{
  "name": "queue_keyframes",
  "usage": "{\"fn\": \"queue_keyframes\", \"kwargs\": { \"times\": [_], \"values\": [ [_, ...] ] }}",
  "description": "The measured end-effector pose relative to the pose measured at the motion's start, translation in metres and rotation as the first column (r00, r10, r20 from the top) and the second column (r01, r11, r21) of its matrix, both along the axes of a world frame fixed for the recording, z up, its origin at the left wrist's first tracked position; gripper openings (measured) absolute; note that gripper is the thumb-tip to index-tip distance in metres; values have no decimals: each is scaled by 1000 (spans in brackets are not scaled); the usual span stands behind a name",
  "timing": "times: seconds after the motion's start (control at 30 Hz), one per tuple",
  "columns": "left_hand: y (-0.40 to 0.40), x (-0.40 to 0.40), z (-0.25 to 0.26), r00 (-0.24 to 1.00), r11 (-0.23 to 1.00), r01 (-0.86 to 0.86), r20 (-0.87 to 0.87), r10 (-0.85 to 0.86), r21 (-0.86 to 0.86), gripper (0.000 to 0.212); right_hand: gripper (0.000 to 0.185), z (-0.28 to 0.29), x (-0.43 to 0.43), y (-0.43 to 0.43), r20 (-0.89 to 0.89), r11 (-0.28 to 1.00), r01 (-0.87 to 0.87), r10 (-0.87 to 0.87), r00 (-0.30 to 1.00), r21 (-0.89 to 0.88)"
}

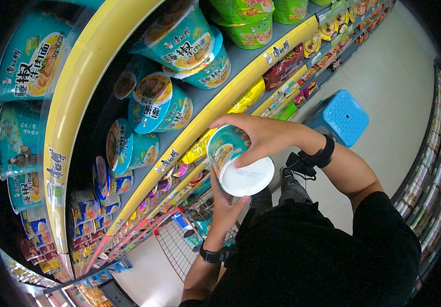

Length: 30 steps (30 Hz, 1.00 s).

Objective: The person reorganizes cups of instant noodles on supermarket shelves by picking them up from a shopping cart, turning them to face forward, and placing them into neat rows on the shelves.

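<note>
A teal instant noodle cup (220, 147) is held between my two hands in front of the shelf. It is tipped so that its white base (246, 176), bearing small printed writing, faces up towards me. My right hand (268, 134) reaches across the far side, its thumb lying by the edge of the base. From the near side my left hand (226, 209) grips the cup, with fingers along its wall and the thumb at the base rim. The cup's lid is turned away and hidden. Matching teal cups (176, 113) stand on the shelf beside it.
Yellow-edged shelves (220, 103) run along my left, with green noodle cups (249, 32) further ahead. A wire shopping cart (174, 245) holding several goods stands close to my left arm. A blue plastic stool (345, 117) is on the floor; another shelf (424, 172) lines the right.
</note>
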<state>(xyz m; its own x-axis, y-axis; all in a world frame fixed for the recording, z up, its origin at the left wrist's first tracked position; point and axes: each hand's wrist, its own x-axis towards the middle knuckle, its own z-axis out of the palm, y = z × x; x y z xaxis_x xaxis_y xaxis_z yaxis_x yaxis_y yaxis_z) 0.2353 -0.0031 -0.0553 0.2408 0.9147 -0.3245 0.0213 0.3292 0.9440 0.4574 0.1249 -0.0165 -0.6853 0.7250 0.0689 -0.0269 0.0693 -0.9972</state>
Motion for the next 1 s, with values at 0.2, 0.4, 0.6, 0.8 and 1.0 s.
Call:
{"fn": "queue_keyframes", "kwargs": {
  "times": [0.2, 0.4, 0.6, 0.8, 1.0],
  "values": [
    [7, -19, -1, 1000, 999, 29, 11, -29, 25, 118, 85, 6, -15, -2, 80, 995, 37, -45, 996, 89],
    [20, -56, 25, 991, 840, -24, -99, 92, 542, 124, 112, 40, -13, -36, 135, 934, 128, -182, 974, 334],
    [42, -93, 72, 967, 593, 181, -253, 41, 785, 122, 110, 69, -17, -58, 142, 849, 164, -268, 953, 502],
    [63, -105, 95, 987, 351, 150, -158, -5, 924, 120, 117, 69, -37, -56, -344, 940, 285, -334, 877, -186],
    [74, -112, 120, 925, 353, 333, -375, 58, 874, 86, 108, 81, -58, -50, -264, 964, 204, -243, 933, -168]
  ]
}}
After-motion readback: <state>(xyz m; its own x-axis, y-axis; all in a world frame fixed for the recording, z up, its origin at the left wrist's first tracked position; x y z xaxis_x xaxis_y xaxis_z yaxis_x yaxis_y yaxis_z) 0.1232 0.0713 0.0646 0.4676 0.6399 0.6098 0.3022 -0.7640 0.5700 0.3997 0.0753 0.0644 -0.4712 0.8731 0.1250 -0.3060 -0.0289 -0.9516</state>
